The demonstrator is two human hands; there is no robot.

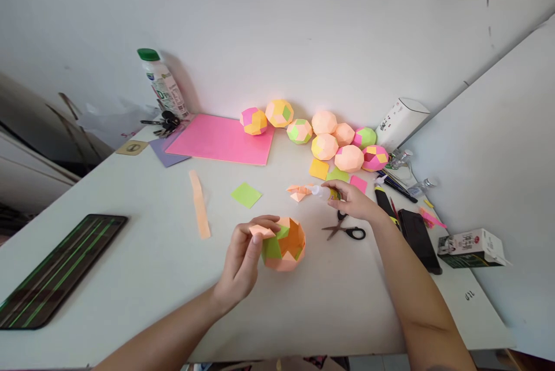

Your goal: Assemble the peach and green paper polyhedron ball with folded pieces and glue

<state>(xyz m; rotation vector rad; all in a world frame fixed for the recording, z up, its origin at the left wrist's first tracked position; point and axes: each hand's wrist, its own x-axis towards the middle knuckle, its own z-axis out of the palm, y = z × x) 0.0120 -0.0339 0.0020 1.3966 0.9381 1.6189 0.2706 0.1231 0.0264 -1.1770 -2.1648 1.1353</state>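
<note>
Glue bottle (324, 192) in right hand (353, 200), green-capped bottle (168, 86) lettered "D"

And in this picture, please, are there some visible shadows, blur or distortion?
Head view: a soft grey shadow on the wall to the right of the green-capped bottle; same head view: both the left hand and the right hand fairly sharp, without clear motion blur; head view again: the bottle leans outward, probably wide-angle distortion.

Likely a home craft desk (147, 261), glue bottle (325, 192), scissors (340, 227), colourful paper balls (324, 123), drink carton (470, 247)
</note>
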